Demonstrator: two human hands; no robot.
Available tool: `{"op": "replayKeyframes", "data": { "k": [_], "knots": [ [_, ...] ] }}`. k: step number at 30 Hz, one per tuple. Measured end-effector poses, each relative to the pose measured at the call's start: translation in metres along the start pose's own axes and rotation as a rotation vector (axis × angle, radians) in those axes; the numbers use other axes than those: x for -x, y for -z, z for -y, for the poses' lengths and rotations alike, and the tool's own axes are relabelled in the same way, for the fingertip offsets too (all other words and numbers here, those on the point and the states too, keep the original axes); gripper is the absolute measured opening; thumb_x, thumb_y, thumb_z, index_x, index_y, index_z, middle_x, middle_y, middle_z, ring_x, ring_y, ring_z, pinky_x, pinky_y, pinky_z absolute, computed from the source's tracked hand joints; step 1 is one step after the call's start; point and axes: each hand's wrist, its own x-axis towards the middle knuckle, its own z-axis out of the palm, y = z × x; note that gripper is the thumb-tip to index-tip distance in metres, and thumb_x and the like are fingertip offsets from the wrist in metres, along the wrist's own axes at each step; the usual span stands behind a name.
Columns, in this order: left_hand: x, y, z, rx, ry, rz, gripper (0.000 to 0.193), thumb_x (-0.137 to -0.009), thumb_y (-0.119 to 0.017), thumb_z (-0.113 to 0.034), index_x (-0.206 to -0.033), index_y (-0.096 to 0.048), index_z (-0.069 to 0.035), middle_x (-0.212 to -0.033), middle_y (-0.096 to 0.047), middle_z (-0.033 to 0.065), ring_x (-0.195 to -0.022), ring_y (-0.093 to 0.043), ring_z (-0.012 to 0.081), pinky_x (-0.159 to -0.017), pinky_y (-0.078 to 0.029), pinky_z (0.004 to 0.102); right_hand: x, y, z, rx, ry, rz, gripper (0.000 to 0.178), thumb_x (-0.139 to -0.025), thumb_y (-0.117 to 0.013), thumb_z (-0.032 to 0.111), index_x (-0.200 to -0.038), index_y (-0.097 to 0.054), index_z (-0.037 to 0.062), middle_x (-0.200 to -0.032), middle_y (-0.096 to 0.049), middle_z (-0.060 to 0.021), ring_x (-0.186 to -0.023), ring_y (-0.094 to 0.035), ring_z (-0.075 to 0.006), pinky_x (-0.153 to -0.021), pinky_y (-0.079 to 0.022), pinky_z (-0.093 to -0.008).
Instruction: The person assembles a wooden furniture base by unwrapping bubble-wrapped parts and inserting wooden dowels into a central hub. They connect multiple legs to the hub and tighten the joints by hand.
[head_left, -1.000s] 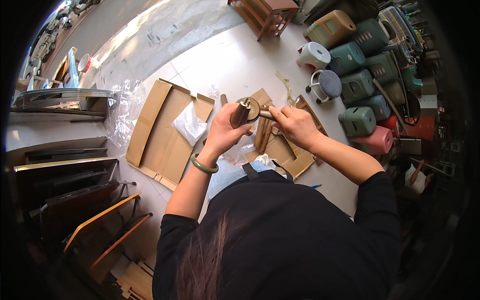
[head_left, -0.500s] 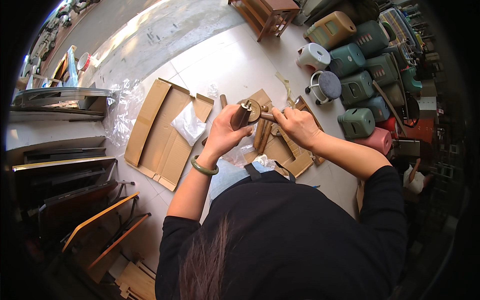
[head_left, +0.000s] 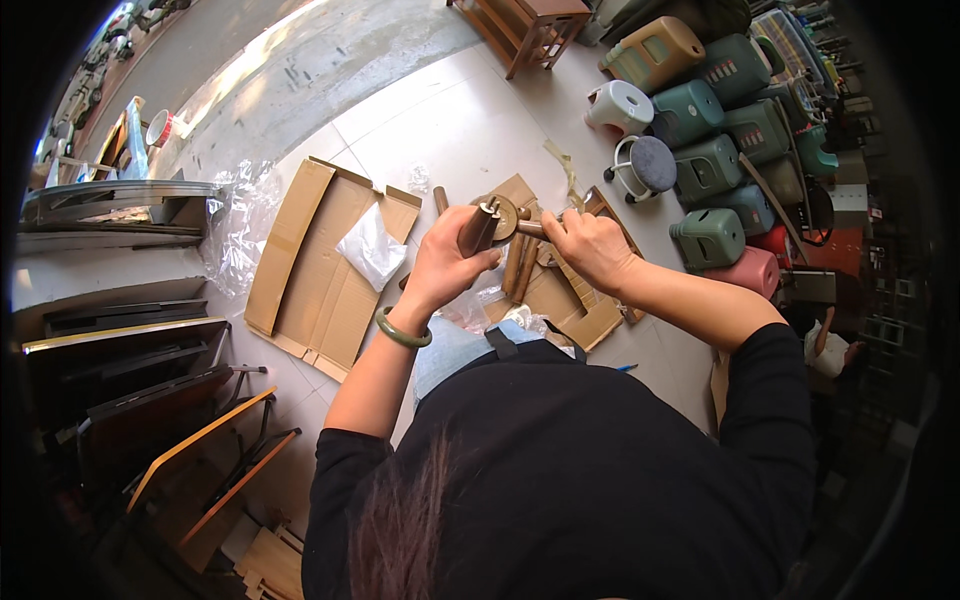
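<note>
Fingers wrapped round it, my left hand (head_left: 440, 262) holds a tapered dark-brown wooden leg (head_left: 477, 232), with metal bolts showing at its upper end. Just beside that end is a round brown wooden hub (head_left: 507, 221). From the hub a brown rod (head_left: 531, 229) runs toward my right hand (head_left: 595, 250), whose fingers are closed on the rod's outer end. Where the leg meets the hub is partly hidden. Below my hands, several brown wooden bars (head_left: 520, 268) lie over flattened cardboard (head_left: 587, 322) on the floor.
An opened carton (head_left: 300, 262) with a white plastic bag (head_left: 374, 248) lies left. Clear plastic wrap (head_left: 240, 228) is beside it. Green stools (head_left: 708, 238) and a round grey-seated stool (head_left: 652, 165) stand right. Folded tables (head_left: 200, 450) lean at left; a wooden rack (head_left: 525, 32) stands far off.
The view has shifted slightly, so the surroundings sit a little farther left. Both hands keep their hold on the leg and rod, with hardly any movement between them.
</note>
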Motion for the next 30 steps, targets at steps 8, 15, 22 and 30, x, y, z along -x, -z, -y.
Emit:
{"op": "replayKeyframes", "data": {
  "k": [8, 15, 22, 30],
  "knots": [
    [-0.001, 0.001, 0.002, 0.011, 0.001, 0.014, 0.045, -0.071, -0.077, -0.006, -0.112, -0.059, 0.000, -0.103, -0.058, 0.0073, -0.098, -0.057, 0.0197, -0.088, -0.045, 0.0314, -0.030, 0.006, -0.043, -1.389, -0.581, 0.832, 0.030, -0.077, -0.073, 0.017, -0.099, -0.059, 0.0038, -0.068, -0.056, -0.0030, -0.052, -0.054, -0.0131, -0.045, -0.042, -0.0277],
    [-0.001, 0.001, 0.002, -0.053, -0.111, -0.011, 0.045, -0.070, -0.074, -0.006, -0.112, -0.059, 0.000, -0.104, -0.060, 0.0121, -0.098, -0.060, 0.0262, -0.088, -0.047, 0.0343, -0.002, 0.000, 0.008, 0.103, -0.044, -0.025, 0.023, -0.080, -0.057, 0.013, -0.101, -0.057, 0.0057, -0.074, -0.058, -0.0081, -0.071, -0.064, -0.0213, -0.060, -0.050, -0.0352],
    [-0.002, -0.002, 0.001, -0.007, -0.032, 0.004, 0.044, -0.069, -0.077, -0.008, -0.109, -0.059, -0.001, -0.103, -0.059, 0.0100, -0.093, -0.060, 0.0230, -0.083, -0.048, 0.0325, -0.040, 0.010, -0.047, -1.408, -0.461, 0.934, 0.030, -0.076, -0.076, 0.026, -0.086, -0.060, 0.0018, -0.068, -0.058, -0.0062, -0.051, -0.055, -0.0143, -0.043, -0.042, -0.0278],
    [-0.002, -0.001, 0.005, -0.024, -0.073, -0.010, 0.045, -0.067, -0.079, -0.007, -0.108, -0.060, -0.001, -0.103, -0.060, 0.0103, -0.095, -0.060, 0.0239, -0.084, -0.048, 0.0337, -0.005, -0.007, 0.008, -0.104, -0.176, 0.096, 0.019, -0.079, -0.059, 0.011, -0.097, -0.057, 0.0040, -0.078, -0.064, -0.0159, -0.084, -0.067, -0.0265, -0.068, -0.052, -0.0415]
  ]
}}
